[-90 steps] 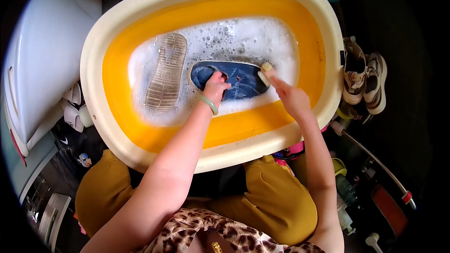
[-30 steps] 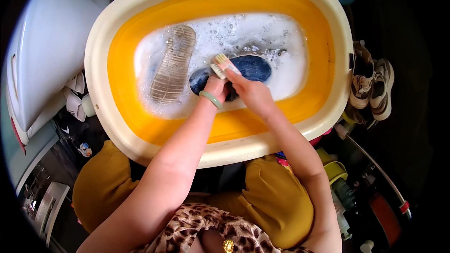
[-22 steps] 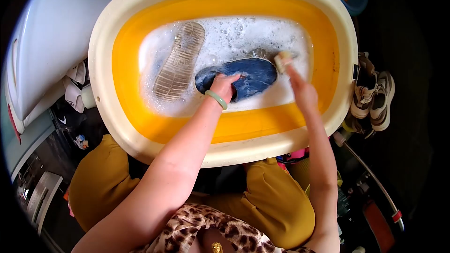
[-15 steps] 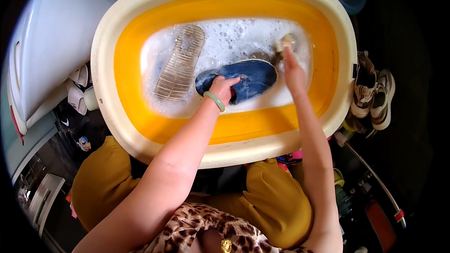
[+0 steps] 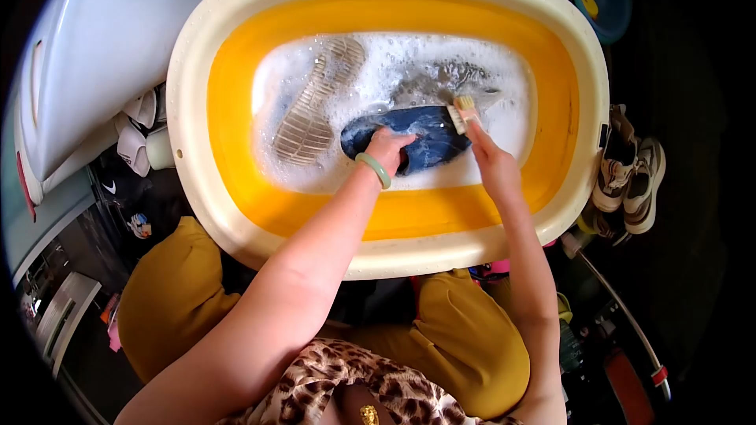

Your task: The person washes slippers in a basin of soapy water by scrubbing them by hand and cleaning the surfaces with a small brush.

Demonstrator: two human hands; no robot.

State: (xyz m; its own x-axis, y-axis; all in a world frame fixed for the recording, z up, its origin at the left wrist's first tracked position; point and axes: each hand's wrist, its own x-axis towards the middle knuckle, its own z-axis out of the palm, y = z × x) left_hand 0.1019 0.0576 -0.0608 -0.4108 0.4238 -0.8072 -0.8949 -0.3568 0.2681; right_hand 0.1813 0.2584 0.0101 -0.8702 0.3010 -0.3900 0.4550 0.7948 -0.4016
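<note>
The left hand (image 5: 390, 149) grips the blue shoe (image 5: 435, 127) near its opening, thumb stretched out to the right across the cloth; its other fingers are mostly hidden, so how tightly they curl I cannot tell. The left arm slants up and rightward from the lower left, almost straight, with a bangle (image 5: 373, 170) at the wrist. The right hand (image 5: 496, 167) is closed around the brush (image 5: 460, 116), its fingers pointing up and leftward. The right forearm rises steeply over the near rim of the tub (image 5: 409, 261), leaning a little left. The brush's bristles are at the shoe's right end. The shoe lies lengthwise across the middle of the tub, amid foam (image 5: 510, 71). Left of it, a second shoe (image 5: 307, 114) rests sole up, tilted, apart from both hands.
</note>
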